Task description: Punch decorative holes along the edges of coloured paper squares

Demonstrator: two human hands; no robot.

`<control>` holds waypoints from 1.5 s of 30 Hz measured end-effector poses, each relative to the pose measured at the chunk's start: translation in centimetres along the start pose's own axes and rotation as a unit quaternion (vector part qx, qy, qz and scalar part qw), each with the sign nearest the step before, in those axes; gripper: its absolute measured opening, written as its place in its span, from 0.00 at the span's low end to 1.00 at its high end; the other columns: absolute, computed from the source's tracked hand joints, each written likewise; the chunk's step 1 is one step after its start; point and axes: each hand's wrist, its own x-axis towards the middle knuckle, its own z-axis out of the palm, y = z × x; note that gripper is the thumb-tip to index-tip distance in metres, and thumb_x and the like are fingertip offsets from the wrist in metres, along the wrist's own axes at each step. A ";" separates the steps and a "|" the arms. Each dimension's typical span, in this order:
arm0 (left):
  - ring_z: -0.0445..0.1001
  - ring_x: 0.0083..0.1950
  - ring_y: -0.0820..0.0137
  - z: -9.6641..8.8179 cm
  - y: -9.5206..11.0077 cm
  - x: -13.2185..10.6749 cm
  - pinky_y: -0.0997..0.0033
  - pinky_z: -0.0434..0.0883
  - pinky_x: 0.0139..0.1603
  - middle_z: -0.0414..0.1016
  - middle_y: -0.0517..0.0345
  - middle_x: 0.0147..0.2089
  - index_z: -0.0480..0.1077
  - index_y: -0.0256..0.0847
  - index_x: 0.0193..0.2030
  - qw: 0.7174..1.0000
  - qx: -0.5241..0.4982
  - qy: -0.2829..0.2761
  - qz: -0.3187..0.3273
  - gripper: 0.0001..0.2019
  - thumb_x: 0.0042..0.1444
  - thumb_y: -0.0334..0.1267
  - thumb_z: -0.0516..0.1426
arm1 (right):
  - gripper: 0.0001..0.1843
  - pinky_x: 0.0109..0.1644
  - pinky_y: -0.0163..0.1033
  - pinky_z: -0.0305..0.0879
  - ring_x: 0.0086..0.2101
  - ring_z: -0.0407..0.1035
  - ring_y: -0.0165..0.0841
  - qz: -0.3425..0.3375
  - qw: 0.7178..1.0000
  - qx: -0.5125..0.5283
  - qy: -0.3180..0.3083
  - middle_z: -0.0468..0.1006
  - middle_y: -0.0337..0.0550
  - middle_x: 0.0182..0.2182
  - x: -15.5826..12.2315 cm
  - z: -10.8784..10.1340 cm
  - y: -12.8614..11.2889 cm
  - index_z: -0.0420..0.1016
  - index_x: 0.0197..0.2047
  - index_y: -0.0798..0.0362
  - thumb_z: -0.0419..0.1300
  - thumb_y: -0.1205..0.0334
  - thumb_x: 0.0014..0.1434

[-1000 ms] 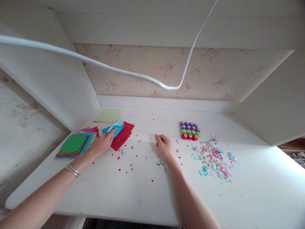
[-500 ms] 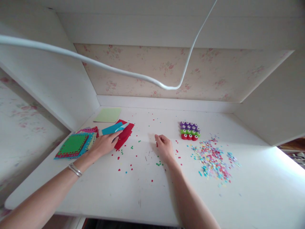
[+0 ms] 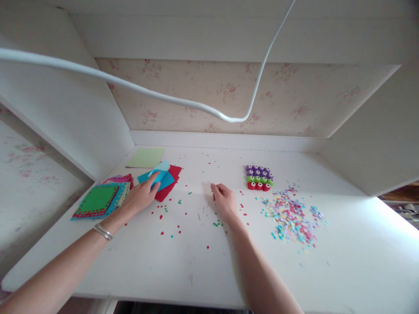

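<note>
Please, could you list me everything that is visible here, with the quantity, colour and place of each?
White cable: one, white, across the top
Floral wallpaper: two areas, pale with pink, behind and left
Desk: one, white, below
Pale sheet: one, light green, back left
Punched sheets: several, green topmost, left
Red paper: count unclear, red, under blue
Blue paper: count unclear, blue, at left fingers
Eye-marked pieces: many, purple, green, red, right
Confetti pile: countless, multicoloured, right
Loose confetti: many, mostly red and green, centre
Bracelet: count unclear, silver, left wrist
Left hand: one, on blue paper
Right hand: one, curled, centre
</note>
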 end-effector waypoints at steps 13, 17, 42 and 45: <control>0.80 0.36 0.60 -0.3 -1.3 1.1 0.68 0.71 0.37 0.81 0.51 0.39 0.50 0.44 0.72 0.994 -0.016 0.078 -0.074 0.33 0.63 0.49 0.53 | 0.22 0.29 0.38 0.52 0.23 0.62 0.33 0.001 1.000 -0.002 -0.001 0.69 0.38 0.17 0.1 0.0 0.1 0.68 0.21 0.50 0.54 0.45 0.60; 0.79 0.41 0.62 -0.5 -1.5 1.1 0.69 0.72 0.42 0.81 0.52 0.45 0.63 0.44 0.66 0.990 -0.090 0.083 -0.071 0.29 0.59 0.52 0.56 | 0.23 0.29 0.38 0.52 0.22 0.62 0.32 0.003 1.000 -0.003 0.002 0.69 0.38 0.17 0.1 0.0 0.0 0.67 0.20 0.50 0.55 0.45 0.60; 0.69 0.63 0.56 1.8 12.1 -7.8 0.48 0.69 0.60 0.72 0.49 0.63 0.60 0.45 0.67 0.932 -0.121 0.003 0.341 0.24 0.67 0.44 0.52 | 0.24 0.24 0.36 0.54 0.19 0.60 0.31 0.020 0.991 0.123 0.046 0.69 0.38 0.17 0.0 -0.2 0.1 0.68 0.23 0.51 0.54 0.39 0.57; 0.70 0.62 0.58 1.5 12.3 -7.0 0.52 0.70 0.60 0.71 0.50 0.63 0.65 0.45 0.64 0.930 -0.155 0.035 0.332 0.20 0.67 0.42 0.51 | 0.24 0.23 0.36 0.54 0.18 0.58 0.29 0.027 0.988 0.145 0.051 0.69 0.37 0.17 0.1 -1.0 -0.4 0.68 0.25 0.50 0.53 0.39 0.58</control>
